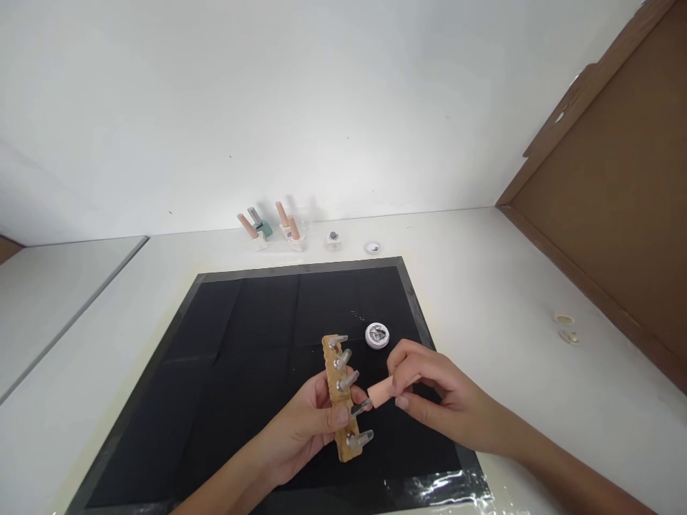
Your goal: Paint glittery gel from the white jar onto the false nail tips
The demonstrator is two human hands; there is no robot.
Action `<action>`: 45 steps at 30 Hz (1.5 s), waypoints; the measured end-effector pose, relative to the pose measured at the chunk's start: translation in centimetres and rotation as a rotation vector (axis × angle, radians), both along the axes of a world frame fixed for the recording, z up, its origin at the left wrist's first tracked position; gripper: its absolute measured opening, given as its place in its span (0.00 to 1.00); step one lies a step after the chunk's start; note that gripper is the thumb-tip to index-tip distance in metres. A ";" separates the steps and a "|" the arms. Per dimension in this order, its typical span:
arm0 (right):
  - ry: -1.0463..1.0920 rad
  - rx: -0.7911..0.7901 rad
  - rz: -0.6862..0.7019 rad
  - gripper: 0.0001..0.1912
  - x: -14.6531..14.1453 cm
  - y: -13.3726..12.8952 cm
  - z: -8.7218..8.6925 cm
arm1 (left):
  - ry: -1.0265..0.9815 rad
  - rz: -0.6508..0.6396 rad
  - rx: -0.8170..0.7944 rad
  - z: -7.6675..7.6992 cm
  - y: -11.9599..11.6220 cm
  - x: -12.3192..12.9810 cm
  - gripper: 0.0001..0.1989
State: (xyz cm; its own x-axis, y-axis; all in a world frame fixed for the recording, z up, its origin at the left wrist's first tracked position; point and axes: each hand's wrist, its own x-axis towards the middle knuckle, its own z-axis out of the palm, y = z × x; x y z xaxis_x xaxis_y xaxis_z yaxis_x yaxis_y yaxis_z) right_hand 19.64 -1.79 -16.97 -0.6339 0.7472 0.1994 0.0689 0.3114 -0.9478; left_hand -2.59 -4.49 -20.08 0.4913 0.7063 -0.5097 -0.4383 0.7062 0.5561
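Note:
My left hand [319, 422] grips a tan, wavy-edged nail tip stand [330, 357] over the black mat. Several clear false nail tips [348, 380] stick out from it to the right. In my right hand [429, 379], thumb and fingers pinch the peach cap of a nail polish brush [381, 393]. The brush end points left and lies at a nail tip beside my left thumb; whether it touches is hard to see. Just beyond the stand, a small round white jar [377, 335] with silvery contents sits on the mat.
A black mat [257, 322] is taped to the white table. Behind it stand nail polish bottles with peach caps [247, 227], a grey-capped green bottle [262, 224], an uncapped bottle [333, 242] and a round lid [372, 247]. Two small round pieces [567, 336] lie right, near a cardboard panel [606, 200].

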 end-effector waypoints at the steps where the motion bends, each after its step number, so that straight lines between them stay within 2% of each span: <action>1: -0.015 0.005 0.010 0.08 0.1 0.0 0.1 | -0.004 -0.002 0.001 0.0 0.0 0.0 0.24; 5: -0.086 0.079 0.036 0.11 0.2 -0.1 0.5 | 0.008 -0.006 -0.009 0.0 -0.1 0.0 0.25; 9: -0.134 0.202 0.005 0.13 0.3 -0.1 0.5 | 0.026 -0.014 -0.024 0.1 -0.1 0.1 0.25; 14: -0.041 0.196 -0.006 0.12 0.2 -0.3 0.4 | 0.026 -0.029 -0.007 0.0 0.1 0.1 0.24; 18: -0.097 0.233 0.017 0.13 0.0 -0.4 0.4 | 0.040 -0.053 0.014 -0.2 0.1 0.0 0.25; 21: -0.113 0.283 -0.026 0.14 0.1 -0.3 0.5 | 0.052 -0.058 0.023 -0.2 0.1 0.0 0.26; 26: -0.040 0.258 -0.008 0.14 0.0 -0.4 0.6 | 0.054 -0.055 0.030 -0.1 0.2 0.0 0.26; 32: -0.128 0.345 -0.060 0.13 0.0 -0.5 0.7 | 0.061 -0.063 0.026 0.0 0.2 0.0 0.27; 39: -0.057 0.299 -0.032 0.13 -0.5 -0.6 0.8 | 0.063 -0.071 0.044 -0.2 0.2 0.0 0.29; 42: -0.101 0.314 -0.072 0.13 -0.5 -0.6 0.5 | 0.069 -0.081 0.052 -0.2 0.2 0.1 0.29; 45: -0.051 0.284 -0.089 0.13 -0.3 -0.6 0.4 | 0.082 -0.092 0.056 -0.2 0.1 0.1 0.30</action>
